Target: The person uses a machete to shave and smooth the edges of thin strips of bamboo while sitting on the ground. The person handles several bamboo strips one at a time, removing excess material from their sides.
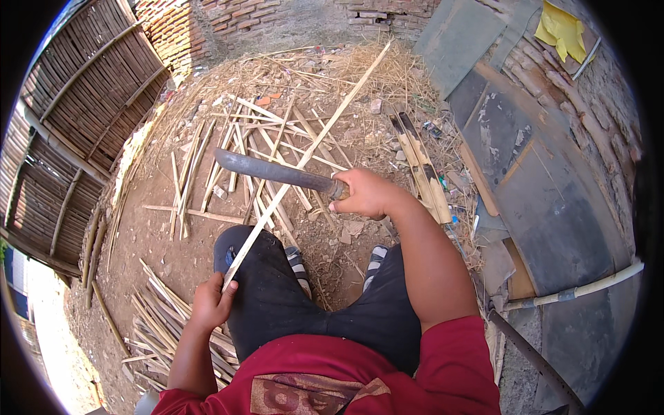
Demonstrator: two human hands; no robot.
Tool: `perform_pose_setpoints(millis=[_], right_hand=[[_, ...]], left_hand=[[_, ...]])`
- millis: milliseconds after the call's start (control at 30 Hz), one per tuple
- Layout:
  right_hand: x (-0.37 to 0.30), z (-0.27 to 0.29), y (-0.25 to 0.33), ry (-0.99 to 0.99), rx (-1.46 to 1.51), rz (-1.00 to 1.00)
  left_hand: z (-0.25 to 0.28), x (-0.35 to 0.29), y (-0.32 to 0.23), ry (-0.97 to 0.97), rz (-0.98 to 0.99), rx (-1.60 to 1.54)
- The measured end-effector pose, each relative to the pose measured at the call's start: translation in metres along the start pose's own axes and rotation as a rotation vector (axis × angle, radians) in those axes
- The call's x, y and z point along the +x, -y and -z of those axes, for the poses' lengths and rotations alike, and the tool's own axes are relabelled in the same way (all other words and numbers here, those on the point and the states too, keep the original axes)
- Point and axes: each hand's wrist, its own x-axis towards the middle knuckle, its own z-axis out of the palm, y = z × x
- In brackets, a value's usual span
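Observation:
My left hand [212, 301] is closed around the near end of a long pale bamboo strip [330, 131], beside my left knee. The strip slants away from me toward the far right, its far end near dry straw. In my right hand [364, 194], the wooden handle of a machete [273, 168] is gripped, and its dark, broad blade points left. The blade crosses the strip around its middle; whether it lies on it or just above it, I cannot tell. Part of the handle is hidden by my fingers.
Split bamboo pieces [190, 173] lie scattered on the dirt ahead. A pile of strips [162, 325] is at my left side. Two wider split bamboo lengths [420, 166] lie right of centre. Dark sheets [546, 207] lean along the right; a bamboo wall [90, 83] stands left, a brick wall [242, 17] behind.

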Motion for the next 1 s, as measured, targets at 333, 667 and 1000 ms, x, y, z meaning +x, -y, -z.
perform_pose_setpoints(millis=[333,667,1000], right_hand=[[0.000,0.012,-0.020,-0.159,0.121,-0.009],[-0.009,0.029,-0.015,-0.305,0.129,-0.095],[-0.004,0.018,-0.006,-0.205,-0.106,-0.039]], left_hand=[[-0.002,-0.001,0.003,-0.046,-0.029,-0.056],[0.005,-0.006,-0.005,-0.047,-0.038,-0.013],[0.000,-0.003,0.004,-0.011,0.020,-0.047]])
